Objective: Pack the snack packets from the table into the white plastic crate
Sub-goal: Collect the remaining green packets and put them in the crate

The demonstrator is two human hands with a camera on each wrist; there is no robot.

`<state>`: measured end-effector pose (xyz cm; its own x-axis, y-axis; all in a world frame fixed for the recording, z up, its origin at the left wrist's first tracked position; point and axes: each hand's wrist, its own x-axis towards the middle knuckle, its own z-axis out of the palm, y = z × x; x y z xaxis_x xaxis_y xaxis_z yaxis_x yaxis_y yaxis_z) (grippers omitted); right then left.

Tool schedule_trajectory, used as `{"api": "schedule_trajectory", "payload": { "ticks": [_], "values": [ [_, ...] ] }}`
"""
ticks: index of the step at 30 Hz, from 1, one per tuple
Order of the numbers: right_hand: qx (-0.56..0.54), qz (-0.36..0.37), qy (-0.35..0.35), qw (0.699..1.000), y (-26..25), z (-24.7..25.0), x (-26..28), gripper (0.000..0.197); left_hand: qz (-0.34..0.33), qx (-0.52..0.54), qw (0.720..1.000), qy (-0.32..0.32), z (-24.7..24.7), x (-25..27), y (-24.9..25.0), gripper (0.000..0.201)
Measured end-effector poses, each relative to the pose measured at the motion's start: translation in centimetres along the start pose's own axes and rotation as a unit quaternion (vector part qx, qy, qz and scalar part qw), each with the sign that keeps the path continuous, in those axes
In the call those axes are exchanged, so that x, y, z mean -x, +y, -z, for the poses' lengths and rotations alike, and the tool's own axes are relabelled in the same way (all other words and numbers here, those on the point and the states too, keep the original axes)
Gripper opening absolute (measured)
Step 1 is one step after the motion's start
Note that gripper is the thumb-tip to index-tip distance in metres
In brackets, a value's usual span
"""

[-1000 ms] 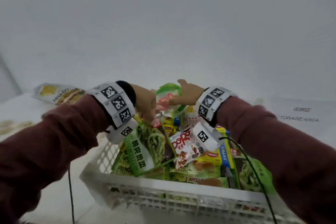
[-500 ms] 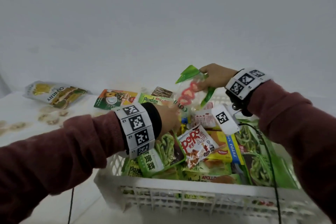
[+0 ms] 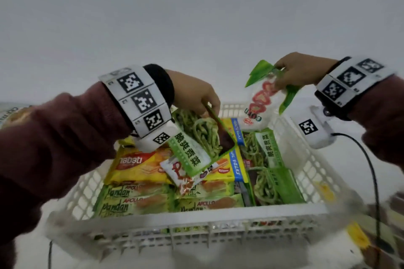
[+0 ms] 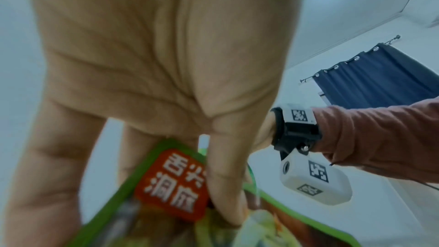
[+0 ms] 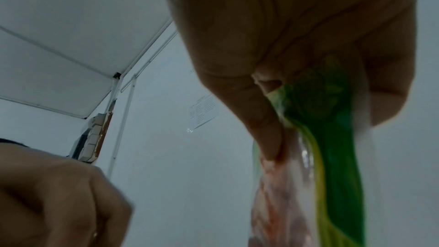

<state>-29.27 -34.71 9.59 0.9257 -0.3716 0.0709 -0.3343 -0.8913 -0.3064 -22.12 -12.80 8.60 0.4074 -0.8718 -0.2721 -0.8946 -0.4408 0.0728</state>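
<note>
The white plastic crate [image 3: 185,223] sits in front of me, filled with several snack packets. My left hand [image 3: 196,96] pinches the far edge of a green vegetable packet [image 3: 196,137] and holds it tilted above the crate's middle; in the left wrist view the same green packet [image 4: 171,181] is clamped between thumb and fingers. My right hand [image 3: 299,70] holds a clear corn snack packet [image 3: 260,102] with green corners by its top, hanging over the crate's far right side. The right wrist view shows that corn snack packet [image 5: 316,138] pinched between the fingers.
Inside the crate lie yellow Nabati wafers [image 3: 135,166], Pandan cake packs [image 3: 131,203], a Pops packet [image 3: 183,172] and more green vegetable packets [image 3: 269,172]. A packet [image 3: 11,113] lies on the table at far left. A black cable [image 3: 371,181] hangs from my right wrist.
The right hand lifted the corn snack packet up and to the right. The left hand raised the green vegetable packet's far edge out of the pile. The view shifted closer to the crate.
</note>
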Motion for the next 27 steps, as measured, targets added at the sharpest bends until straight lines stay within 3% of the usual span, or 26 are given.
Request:
{"api": "schedule_trajectory", "payload": {
  "ticks": [7, 11, 15, 21, 24, 27],
  "values": [
    [-0.008, -0.047, 0.115, 0.992, 4.8, 1.4, 0.5, 0.047, -0.099, -0.054, 0.993, 0.025, -0.2, -9.1, 6.7, 0.029],
    [-0.044, -0.051, 0.158, 0.985, 6.7, 1.6, 0.8, 0.041, -0.120, -0.081, 0.989, 0.008, -1.4, -13.1, 9.1, 0.036],
    [-0.068, -0.049, 0.158, 0.984, 7.6, 1.2, 0.9, 0.039, -0.089, -0.067, 0.993, 0.032, -3.7, -15.0, 9.8, 0.039],
    [-0.085, -0.011, 0.165, 0.983, 7.5, 0.6, 0.6, 0.040, -0.013, -0.109, 0.989, 0.100, -6.1, -15.3, 9.1, 0.029],
    [-0.099, 0.007, 0.157, 0.983, 7.1, 0.3, 0.1, 0.040, 0.011, -0.115, 0.993, -0.017, -6.9, -14.9, 9.0, 0.051],
    [-0.101, 0.014, 0.134, 0.986, 6.7, -0.1, -0.4, 0.039, -0.013, -0.173, 0.973, -0.154, -8.0, -15.0, 9.4, 0.069]
  ]
}}
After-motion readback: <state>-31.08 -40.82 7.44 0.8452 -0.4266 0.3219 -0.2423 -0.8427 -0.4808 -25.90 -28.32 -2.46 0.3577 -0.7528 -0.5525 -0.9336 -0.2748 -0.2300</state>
